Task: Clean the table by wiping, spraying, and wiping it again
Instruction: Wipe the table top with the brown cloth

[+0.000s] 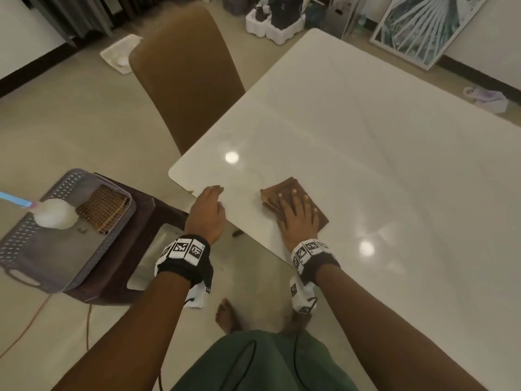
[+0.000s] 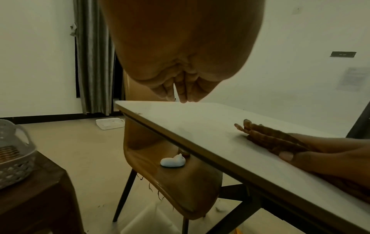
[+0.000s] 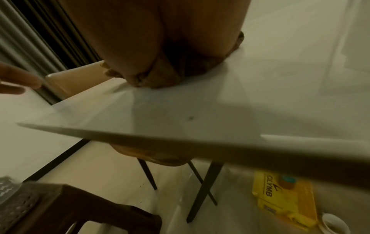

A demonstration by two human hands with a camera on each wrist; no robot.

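A folded brown cloth (image 1: 284, 193) lies on the white table (image 1: 352, 142) near its front-left corner. My right hand (image 1: 298, 215) presses flat on the cloth with fingers spread; the left wrist view shows the cloth (image 2: 268, 136) under that hand (image 2: 320, 153). My left hand (image 1: 207, 213) rests at the table's front edge, left of the cloth, fingers straight and touching the edge (image 2: 180, 99). A white spray bottle (image 1: 55, 214) with a blue-pink nozzle stands in the grey basket (image 1: 25, 249) on the left.
A brown chair (image 1: 186, 80) is tucked at the table's left side. The basket sits on a dark stool (image 1: 118, 263) and also holds a woven brown mat (image 1: 103, 206). A yellow box (image 3: 284, 197) lies on the floor under the table. My bare feet (image 1: 225, 314) stand below.
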